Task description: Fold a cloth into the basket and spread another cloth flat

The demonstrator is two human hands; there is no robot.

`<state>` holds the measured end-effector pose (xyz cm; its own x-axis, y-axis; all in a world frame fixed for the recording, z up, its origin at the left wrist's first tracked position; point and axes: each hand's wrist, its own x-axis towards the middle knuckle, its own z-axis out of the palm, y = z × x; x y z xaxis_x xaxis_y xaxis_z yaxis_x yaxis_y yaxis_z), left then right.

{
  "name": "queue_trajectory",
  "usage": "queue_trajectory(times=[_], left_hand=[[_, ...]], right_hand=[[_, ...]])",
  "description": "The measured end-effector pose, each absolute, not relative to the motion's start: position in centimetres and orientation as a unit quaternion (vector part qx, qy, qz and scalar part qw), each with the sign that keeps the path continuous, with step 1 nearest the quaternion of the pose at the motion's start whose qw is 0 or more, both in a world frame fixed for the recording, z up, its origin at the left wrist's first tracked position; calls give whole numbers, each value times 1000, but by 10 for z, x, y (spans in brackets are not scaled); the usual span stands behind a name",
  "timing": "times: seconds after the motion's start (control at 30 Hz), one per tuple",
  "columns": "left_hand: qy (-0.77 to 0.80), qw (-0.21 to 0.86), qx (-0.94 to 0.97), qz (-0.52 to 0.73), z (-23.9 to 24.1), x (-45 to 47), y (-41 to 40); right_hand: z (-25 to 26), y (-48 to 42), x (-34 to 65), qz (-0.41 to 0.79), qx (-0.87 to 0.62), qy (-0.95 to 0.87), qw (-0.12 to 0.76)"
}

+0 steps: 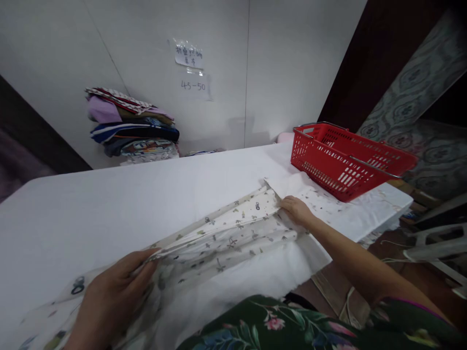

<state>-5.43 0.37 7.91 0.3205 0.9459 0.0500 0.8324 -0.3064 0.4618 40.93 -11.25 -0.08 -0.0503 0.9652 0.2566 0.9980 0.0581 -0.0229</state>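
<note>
A thin white printed cloth [233, 228] with small grey and green motifs stretches across the table between my two hands. My left hand [113, 291], at the lower left, pinches a gathered edge of it between thumb and fingers. Farther off to the right, my right hand [296, 210] grips the cloth's other end near a corner, fingers closed over the edge. Between them the fabric is pulled into long lengthwise folds. More of the same cloth spills past my left hand toward the lower left.
A red plastic basket [346, 163] with metal handles stands at the table's right end, beside more printed fabric [321, 201]. Folded clothes [134, 124] are stacked by the wall behind the white table [91, 209]. Paper signs [189, 53] hang on the wall. A white chair [438, 250] stands right.
</note>
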Motion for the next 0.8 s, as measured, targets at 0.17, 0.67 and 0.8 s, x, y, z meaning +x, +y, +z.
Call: queue_trajectory(times=[0.17, 0.67, 0.8], left_hand=[[565, 190, 784, 173, 83, -56, 2], [503, 216, 815, 190, 88, -53, 4], [499, 233, 811, 195, 95, -50, 6]], right_hand=[[-12, -117, 399, -92, -687, -717, 73], [-30, -115, 394, -141, -704, -694, 53], [-29, -117, 410, -149, -686, -710, 58]])
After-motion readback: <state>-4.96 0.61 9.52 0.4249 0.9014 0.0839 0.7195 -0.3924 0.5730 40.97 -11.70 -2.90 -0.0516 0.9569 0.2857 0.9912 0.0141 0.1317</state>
